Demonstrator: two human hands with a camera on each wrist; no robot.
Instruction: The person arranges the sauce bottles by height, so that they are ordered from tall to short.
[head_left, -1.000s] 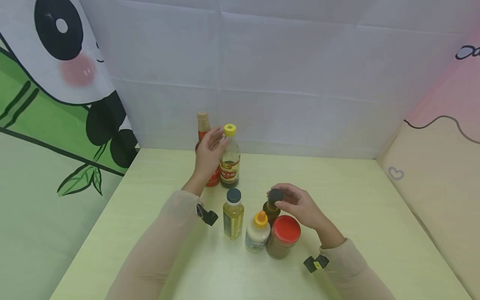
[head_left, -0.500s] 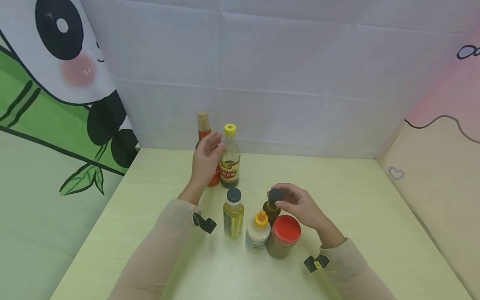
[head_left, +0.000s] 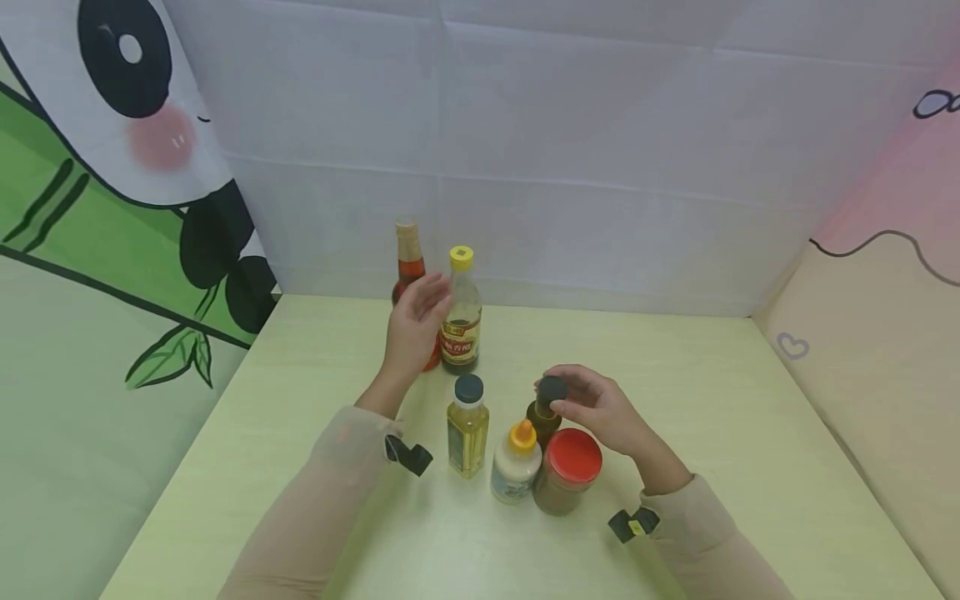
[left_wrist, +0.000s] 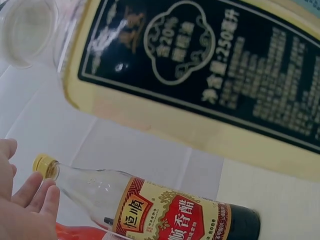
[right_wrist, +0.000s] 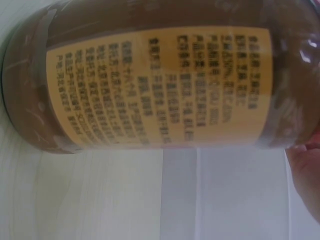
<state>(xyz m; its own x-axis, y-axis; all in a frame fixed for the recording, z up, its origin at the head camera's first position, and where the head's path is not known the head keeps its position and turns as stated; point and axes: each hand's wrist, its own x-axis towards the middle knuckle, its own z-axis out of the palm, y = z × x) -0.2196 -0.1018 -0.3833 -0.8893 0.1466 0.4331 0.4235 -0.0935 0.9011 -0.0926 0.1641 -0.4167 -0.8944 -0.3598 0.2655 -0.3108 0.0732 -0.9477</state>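
Observation:
At the back, my left hand [head_left: 414, 327] is held up with fingers loosely extended, in front of a red-labelled sauce bottle [head_left: 410, 271] that it partly covers. Right beside those fingers stands a vinegar bottle [head_left: 461, 337] with a yellow cap; in the left wrist view this vinegar bottle [left_wrist: 172, 210] shows its red and cream label. My right hand [head_left: 603, 412] pinches the dark cap of a small brown bottle [head_left: 544, 423] between thumb and fingers. Its lower part is hidden behind a squeeze bottle [head_left: 515, 475] with an orange nozzle and a red-lidded jar [head_left: 566, 479].
A yellow oil bottle [head_left: 467, 437] with a dark cap stands between the two forearms, and looms large as the oil bottle [left_wrist: 190, 120] in the left wrist view. The brown paste jar [right_wrist: 160, 85] fills the right wrist view. A white cloth backdrop [head_left: 600, 167] closes the table's far edge.
My left hand has come down slightly and away from the yellow cap, showing more of the sauce bottle's neck. The right hand stays on the small bottle's cap.

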